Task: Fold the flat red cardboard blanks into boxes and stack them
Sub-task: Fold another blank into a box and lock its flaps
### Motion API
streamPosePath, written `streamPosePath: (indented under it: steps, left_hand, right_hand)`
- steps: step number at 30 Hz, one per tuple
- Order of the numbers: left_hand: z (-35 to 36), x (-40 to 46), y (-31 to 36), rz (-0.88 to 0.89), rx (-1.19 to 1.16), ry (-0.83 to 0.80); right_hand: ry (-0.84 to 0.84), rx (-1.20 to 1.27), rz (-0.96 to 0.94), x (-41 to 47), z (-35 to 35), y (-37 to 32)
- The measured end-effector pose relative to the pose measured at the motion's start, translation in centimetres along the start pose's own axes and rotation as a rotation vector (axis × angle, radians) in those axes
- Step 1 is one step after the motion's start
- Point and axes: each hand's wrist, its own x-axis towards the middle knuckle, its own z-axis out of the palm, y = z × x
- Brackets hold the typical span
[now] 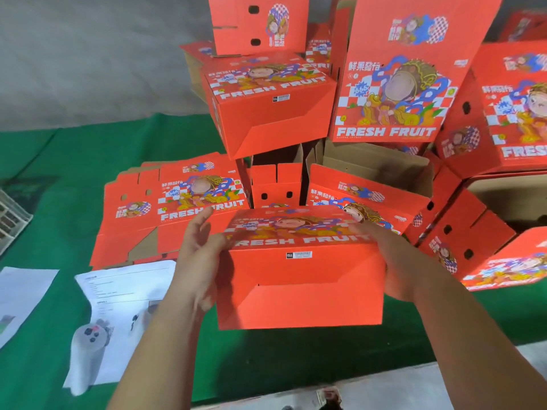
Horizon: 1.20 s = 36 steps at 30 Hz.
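Two hands — left hand (197, 263), right hand (396, 261) — holding folded box (299, 279)

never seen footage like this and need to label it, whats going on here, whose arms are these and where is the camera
There is no machine here. The camera sits on a person's head, looking forward and down, so the arms are their own. The left hand and right hand grip the two ends of a folded red box printed FRESH FRUIT. On the green table cover lies a stack of flat blanks, with printed papers nearer the person. Finished boxes are piled behind and to the right.
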Motion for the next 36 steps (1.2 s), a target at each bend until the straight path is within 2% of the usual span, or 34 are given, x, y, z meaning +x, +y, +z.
streamPosePath:
  steps: [2, 3, 4, 6, 7, 8, 11, 16, 24, 27, 32, 36]
  left_hand:
    - [-1.1, -0.3, -0.9, 0.001, -0.037, 0.02]
    - [-1.9, -0.1, -1.5, -0.066, -0.078, 0.023]
    - [-2.6, -0.1, -1.8, -0.187, -0.113, -0.006]
    - [-3.3, -0.6, -2.3, -0.536, -0.103, -0.202]
    - [-3.3, -1.0, -2.9, -0.645, -0.085, -0.279]
    - [-3.4, -1.4, -3.7, -0.682, -0.078, -0.298]
    - [-3.3, -2.4, -5.3, -0.596, -0.053, -0.223]
    - [-3.9, -3.0, -5.6, -0.553, -0.089, -0.206]
    - [-2.7, -4.3, -6.3, -0.496, 0.046, -0.318]
    - [-3.1, -4.3, -6.6, -0.445, 0.13, -0.394]
    - [-3.6, -1.8, -5.3, -0.267, 0.268, -0.459]
    - [-1.9, -0.4, -5.6, -0.119, 0.415, -0.396]
  right_hand:
    - [-0.061, -0.134, -0.07, -0.6, -0.2, 0.9]
    - [-0.063, -0.183, -0.128, -1.1, -0.1, 1.2]
    - [-0.066, -0.207, -0.178, -1.6, 0.0, 1.5]
    - [-0.113, -0.337, -0.272, -2.4, 0.1, 1.7]
    - [-0.144, -0.426, -0.313, -2.9, 0.0, 1.7]
    - [-0.172, -0.486, -0.332, -3.2, -0.2, 1.6]
    - [-0.171, -0.46, -0.304, -3.9, -0.5, 0.7]
    - [-0.167, -0.44, -0.249, -3.1, -2.0, 0.7]
    - [-0.199, -0.413, -0.149, -0.8, -6.9, 3.0]
    - [-0.21, -0.478, -0.122, -0.4, -8.0, 3.7]
    - [-0.131, -0.488, -0.179, 0.6, -7.0, 5.7]
    - [0.146, -0.359, -0.277, 2.9, -5.5, 7.4]
